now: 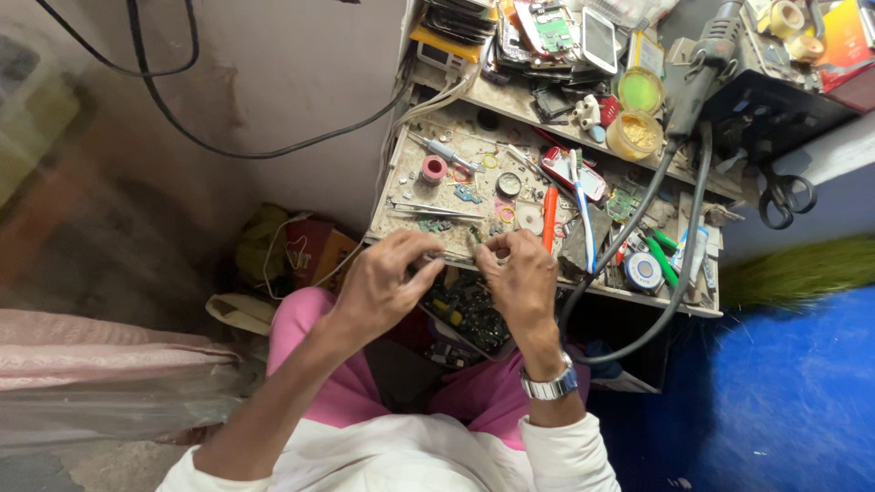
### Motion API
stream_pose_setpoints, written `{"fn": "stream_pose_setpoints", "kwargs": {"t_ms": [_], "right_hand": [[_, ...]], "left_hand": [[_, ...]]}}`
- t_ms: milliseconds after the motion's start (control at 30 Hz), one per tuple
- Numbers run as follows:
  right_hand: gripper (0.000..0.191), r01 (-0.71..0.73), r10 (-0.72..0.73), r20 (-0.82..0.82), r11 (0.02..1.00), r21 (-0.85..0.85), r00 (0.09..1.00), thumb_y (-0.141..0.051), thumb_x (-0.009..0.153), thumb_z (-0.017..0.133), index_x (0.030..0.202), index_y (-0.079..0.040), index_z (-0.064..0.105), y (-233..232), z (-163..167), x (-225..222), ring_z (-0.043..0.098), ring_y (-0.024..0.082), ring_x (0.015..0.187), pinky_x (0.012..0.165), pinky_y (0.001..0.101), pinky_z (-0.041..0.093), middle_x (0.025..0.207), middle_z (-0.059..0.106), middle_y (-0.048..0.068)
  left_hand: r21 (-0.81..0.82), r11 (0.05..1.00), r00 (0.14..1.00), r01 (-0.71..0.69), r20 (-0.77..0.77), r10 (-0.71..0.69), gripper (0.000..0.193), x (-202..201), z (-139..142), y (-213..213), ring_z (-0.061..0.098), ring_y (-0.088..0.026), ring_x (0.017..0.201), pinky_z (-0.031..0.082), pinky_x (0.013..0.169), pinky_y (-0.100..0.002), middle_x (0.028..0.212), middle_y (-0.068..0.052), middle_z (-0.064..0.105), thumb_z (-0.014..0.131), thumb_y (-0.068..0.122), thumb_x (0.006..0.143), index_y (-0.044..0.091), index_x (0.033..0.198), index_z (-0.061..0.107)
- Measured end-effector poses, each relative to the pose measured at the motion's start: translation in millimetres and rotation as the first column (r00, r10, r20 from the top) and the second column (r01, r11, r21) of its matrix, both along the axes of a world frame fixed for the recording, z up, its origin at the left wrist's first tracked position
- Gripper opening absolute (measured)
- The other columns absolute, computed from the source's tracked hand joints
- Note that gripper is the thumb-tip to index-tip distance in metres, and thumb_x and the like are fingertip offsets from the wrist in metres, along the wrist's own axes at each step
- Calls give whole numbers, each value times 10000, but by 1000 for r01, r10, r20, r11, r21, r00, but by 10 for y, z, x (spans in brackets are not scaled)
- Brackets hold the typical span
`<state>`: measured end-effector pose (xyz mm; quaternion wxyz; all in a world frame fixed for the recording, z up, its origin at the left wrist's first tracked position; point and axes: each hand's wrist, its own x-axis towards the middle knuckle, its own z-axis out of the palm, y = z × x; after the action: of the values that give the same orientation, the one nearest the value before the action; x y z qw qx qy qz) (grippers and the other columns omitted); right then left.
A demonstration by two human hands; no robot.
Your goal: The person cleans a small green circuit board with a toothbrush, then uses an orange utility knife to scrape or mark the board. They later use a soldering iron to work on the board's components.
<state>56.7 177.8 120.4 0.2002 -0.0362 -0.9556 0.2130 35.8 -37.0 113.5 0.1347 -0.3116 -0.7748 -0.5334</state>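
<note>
My left hand and my right hand are raised close together at the near edge of a small cluttered workbench. Between their fingertips sits a small dark electronic part, pinched from both sides; its exact shape is too small to tell. A metal wristwatch is on my right wrist. Just below the hands, an open drawer holds many small circuit pieces. My knees in pink trousers are under the bench.
The bench holds tweezers, a red tape roll, an orange tool, a toothbrush, a solder spool and thick black hoses. A shelf above carries phones and boards. Scissors hang at right. Bags lie at left.
</note>
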Motion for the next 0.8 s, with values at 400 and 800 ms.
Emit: {"fn": "stream_pose_setpoints", "kwargs": {"t_ms": [400, 800], "right_hand": [[380, -295, 218, -388, 943, -151, 895, -129, 776, 916, 1072, -16, 707, -207, 291, 614, 595, 94, 700, 605, 232, 511, 967, 642, 70], [268, -391, 257, -332, 807, -443, 907, -16, 851, 846, 1105, -17, 759, -212, 11, 649, 521, 22, 694, 604, 176, 434, 973, 680, 30]], "left_hand": [[-19, 992, 936, 127, -327, -127, 390, 103, 132, -87, 748, -308, 1013, 633, 858, -376, 1139, -143, 725, 718, -83, 832, 33, 1204, 706], [-78, 992, 889, 95, -442, -120, 401, 154, 138, -131, 748, -289, 1008, 638, 842, -380, 1161, -134, 710, 716, -49, 835, 6, 1232, 702]]}}
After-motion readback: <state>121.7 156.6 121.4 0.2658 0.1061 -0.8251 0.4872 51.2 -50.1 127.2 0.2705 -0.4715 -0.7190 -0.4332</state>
